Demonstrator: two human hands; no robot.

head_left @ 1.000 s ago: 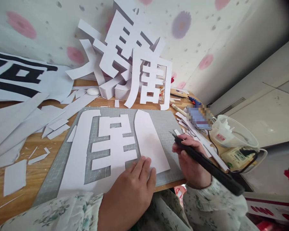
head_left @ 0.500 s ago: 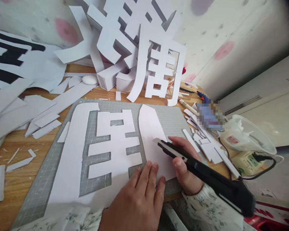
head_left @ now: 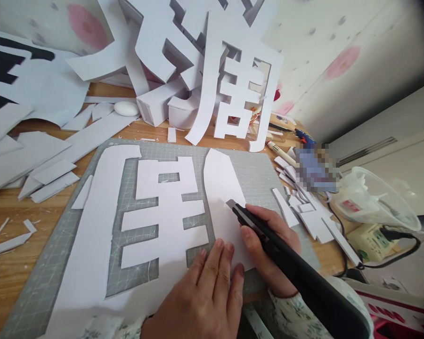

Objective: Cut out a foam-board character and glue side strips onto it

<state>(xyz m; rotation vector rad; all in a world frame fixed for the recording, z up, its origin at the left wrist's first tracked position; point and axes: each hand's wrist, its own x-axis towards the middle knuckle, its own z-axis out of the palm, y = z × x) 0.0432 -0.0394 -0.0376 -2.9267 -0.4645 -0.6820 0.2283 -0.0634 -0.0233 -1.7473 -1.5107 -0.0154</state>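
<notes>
Left hand: the left hand [head_left: 207, 289] lay palm down with its fingers stretched out over the lower board, pressing on it and clenching nothing.
Right hand: the right hand [head_left: 268, 238] grasped the knife [head_left: 286, 263] near its front, thumb and fingers around the black body; the handle slanted back towards the person.
Blade: it was out, its tip at the board's right stroke; whether it touched could not be told.
Board: the white board [head_left: 171, 245] lay flat on the mat [head_left: 263, 181], cut with notches and a small rectangular window; its lower part ran under the left hand.
Letters: white raised letters [head_left: 208, 61] stood behind the mat, leaning together near the patterned wall [head_left: 304, 56].
Left side: white offcuts [head_left: 45, 150] and a black-printed sheet [head_left: 53, 82] lay on the wooden surface [head_left: 2, 287]; a white oval [head_left: 126, 108] sat near the letters.
Right side: more scraps [head_left: 309, 214], a pen [head_left: 281, 153], a clear bowl [head_left: 395, 207] and a socket [head_left: 372, 242] with a black plug.
</notes>
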